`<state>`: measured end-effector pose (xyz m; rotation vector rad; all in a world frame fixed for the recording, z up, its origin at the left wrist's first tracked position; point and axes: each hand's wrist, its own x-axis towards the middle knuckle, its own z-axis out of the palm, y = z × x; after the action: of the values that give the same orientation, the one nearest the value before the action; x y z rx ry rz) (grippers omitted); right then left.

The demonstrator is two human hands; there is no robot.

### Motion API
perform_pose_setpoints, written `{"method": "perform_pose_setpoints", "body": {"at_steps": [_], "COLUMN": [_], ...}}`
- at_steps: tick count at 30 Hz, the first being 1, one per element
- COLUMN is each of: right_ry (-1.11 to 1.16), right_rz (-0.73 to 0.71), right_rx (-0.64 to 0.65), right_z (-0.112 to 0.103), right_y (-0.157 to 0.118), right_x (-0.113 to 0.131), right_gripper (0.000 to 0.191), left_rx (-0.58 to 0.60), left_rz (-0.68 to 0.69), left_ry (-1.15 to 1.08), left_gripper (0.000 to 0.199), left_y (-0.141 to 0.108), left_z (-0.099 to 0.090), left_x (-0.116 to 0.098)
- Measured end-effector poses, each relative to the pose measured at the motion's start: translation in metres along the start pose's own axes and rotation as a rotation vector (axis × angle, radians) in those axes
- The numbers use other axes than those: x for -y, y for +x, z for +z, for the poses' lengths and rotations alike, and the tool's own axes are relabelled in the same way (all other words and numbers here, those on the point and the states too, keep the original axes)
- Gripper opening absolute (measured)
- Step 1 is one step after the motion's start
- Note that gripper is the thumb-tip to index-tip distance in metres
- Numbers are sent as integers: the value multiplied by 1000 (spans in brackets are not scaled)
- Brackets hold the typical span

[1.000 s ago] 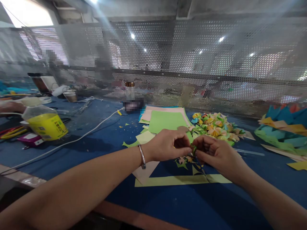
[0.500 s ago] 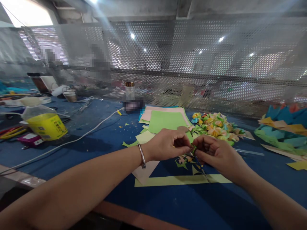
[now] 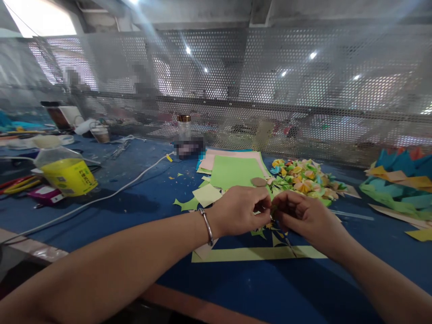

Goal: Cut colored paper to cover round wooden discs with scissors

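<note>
Main risk I see: the small green paper piece [image 3: 273,210], just right of centre frame, could slip or crease if pinched unevenly, then get lost among the paper scraps [image 3: 276,241] below. Right hand [image 3: 302,213] grip looks narrow, pinching it. Left hand [image 3: 241,209] is right beside; fingers block my view, can't tell whether that grip is closed on it.

Small greenish piece [image 3: 274,210] mostly hidden, shape unclear
</note>
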<state>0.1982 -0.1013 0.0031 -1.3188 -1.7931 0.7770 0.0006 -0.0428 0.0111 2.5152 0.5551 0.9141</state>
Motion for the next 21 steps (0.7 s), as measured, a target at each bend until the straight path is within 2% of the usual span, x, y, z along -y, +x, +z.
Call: {"method": "perform_pose_setpoints", "body": {"at_steps": [4, 9, 21], "right_ry": [-8, -99, -398], "right_rz": [-5, -25, -167], "right_rx": [-6, -17, -59], "right_z": [0, 0, -1], "right_y": [0, -1, -8], "right_x": [-1, -2, 6], "right_gripper": [10, 8, 13], "left_rx": [-17, 6, 48], "left_rz": [-16, -99, -111], "left_ry": [22, -106, -232], "left_gripper": [5, 2, 5], "left_y": [0, 3, 1], "left_z": [4, 7, -4], "left_x": [1, 4, 2]}}
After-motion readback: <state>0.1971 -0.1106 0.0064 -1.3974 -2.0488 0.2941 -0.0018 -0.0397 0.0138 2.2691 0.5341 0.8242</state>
